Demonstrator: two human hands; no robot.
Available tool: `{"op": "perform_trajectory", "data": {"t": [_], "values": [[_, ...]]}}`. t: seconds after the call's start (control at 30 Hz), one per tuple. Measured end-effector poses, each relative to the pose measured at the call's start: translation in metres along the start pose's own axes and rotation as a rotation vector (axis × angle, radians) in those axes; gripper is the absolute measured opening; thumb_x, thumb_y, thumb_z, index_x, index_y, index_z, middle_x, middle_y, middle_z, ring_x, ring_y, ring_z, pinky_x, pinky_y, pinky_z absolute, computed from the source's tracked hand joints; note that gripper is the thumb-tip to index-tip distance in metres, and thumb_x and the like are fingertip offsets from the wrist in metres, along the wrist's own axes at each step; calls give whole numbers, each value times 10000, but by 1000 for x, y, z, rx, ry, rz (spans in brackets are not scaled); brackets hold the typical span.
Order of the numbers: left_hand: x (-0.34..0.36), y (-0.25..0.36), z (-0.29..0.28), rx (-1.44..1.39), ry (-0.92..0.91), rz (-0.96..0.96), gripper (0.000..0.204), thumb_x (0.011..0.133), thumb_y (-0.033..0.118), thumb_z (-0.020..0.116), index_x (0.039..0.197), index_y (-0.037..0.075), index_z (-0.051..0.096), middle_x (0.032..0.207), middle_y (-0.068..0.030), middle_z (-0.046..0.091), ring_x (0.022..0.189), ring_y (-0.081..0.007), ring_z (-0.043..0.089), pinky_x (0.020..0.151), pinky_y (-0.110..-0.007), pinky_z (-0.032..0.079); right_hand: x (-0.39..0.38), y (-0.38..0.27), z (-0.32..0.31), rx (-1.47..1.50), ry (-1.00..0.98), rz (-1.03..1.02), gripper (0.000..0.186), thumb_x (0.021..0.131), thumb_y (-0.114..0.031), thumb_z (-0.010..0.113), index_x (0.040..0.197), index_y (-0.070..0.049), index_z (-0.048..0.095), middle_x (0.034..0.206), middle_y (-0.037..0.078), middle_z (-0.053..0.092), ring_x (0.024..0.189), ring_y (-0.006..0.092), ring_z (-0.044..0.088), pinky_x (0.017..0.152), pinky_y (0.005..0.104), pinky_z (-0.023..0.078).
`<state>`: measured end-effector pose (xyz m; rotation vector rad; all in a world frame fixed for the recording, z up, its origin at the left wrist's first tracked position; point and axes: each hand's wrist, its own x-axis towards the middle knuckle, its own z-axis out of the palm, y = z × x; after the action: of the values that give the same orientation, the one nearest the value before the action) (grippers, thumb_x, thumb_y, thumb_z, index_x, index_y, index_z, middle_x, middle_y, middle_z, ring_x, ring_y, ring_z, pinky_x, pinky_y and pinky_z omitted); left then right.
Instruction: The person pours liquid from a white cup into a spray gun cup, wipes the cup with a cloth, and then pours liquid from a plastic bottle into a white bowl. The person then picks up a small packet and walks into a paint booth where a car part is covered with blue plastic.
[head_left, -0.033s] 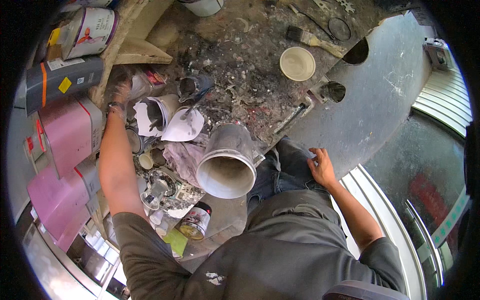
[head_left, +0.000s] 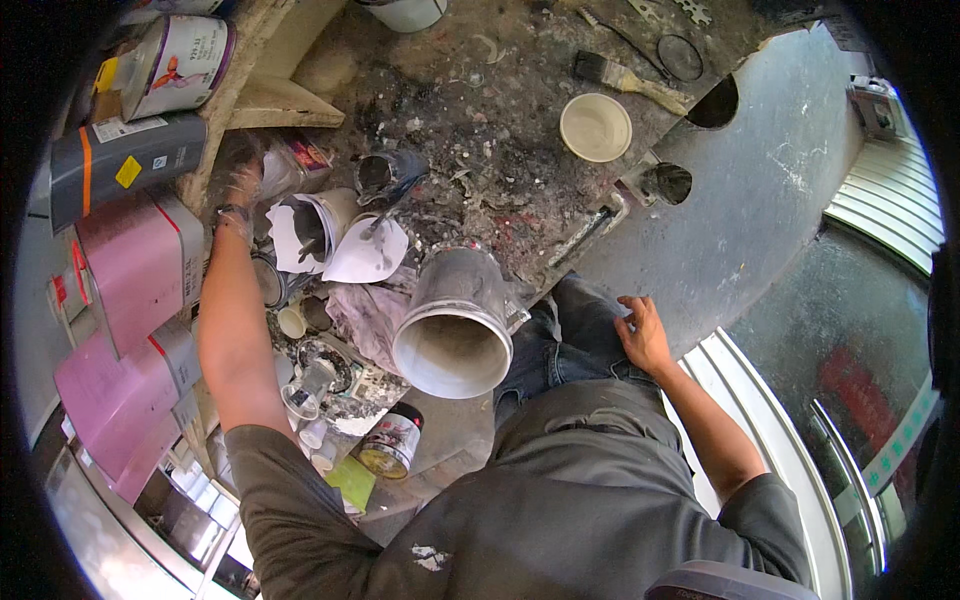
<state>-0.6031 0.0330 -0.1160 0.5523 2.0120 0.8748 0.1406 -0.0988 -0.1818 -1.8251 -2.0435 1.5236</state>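
Left hand (head_left: 240, 185) is at a pale, glossy container with a red-and-purple label (head_left: 286, 173), which lies just to its right by the workbench's (head_left: 495, 140) left edge; whether it grips, I cannot tell. Right hand (head_left: 645, 335), loosely curled and empty, hangs beyond the right edge.

Greyish pack (head_left: 288, 172) right by the left hand (head_left: 241, 182), on the counter (head_left: 480, 130), reddish print at one end, contents kinda hidden tbh.

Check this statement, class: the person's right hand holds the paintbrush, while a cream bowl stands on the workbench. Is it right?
No: the head view shows the paintbrush lying on the workbench, not in the right hand; the cream bowl does stand there.
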Motion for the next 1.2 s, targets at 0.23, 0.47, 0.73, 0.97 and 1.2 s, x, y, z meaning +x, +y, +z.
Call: {"op": "perform_trajectory", "data": {"t": [0.23, 0.47, 0.73, 0.97, 1.2], "values": [[-1, -6, -3, -1, 26, 18, 309, 990, 172, 576, 1209, -26, 669, 1171, -136, 703, 1067, -248, 663, 961, -354, 539, 12, -6, -3, 37, -49, -2, 367, 932, -108, 681, 1282, -38, 594, 1184, 210, 574, 945, 332, 701, 859, 435, 551], [-7, -10, -8, -12, 35, 19, 328, 989, 200, 577, 1208, -26, 670, 1169, -149, 703, 1066, -259, 660, 959, -367, 534, 22, -11, -9, 9, -49, -16, 364, 923, -98, 690, 1274, -56, 602, 1182, 207, 578, 931, 327, 708, 831, 429, 564], [-14, -13, -9, -5, 59, 27, 352, 987, 233, 579, 1207, -26, 672, 1168, -164, 703, 1066, -272, 656, 957, -381, 529, 23, -9, -8, -1, -50, -43, 350, 929, -106, 679, 1267, -52, 609, 1144, 207, 580, 900, 321, 704, 825, 424, 563], [-24, -16, -11, 32, 137, 63, 373, 986, 261, 581, 1206, -26, 673, 1166, -177, 704, 1065, -284, 652, 955, -393, 524, 22, -7, -8, 10, -44, -38, 345, 935, -126, 678, 1264, -51, 608, 1155, 210, 583, 907, 320, 707, 837, 427, 560], [-70, -39, -26, 51, 390, 197, 395, 984, 289, 582, 1205, -26, 675, 1165, -190, 704, 1064, -295, 649, 954, -405, 519, 31, -6, -7, 46, -59, -83, 344, 929, -112, 680, 1260, -60, 604, 1153, 197, 595, 909, 330, 706, 835, 432, 559]]}}
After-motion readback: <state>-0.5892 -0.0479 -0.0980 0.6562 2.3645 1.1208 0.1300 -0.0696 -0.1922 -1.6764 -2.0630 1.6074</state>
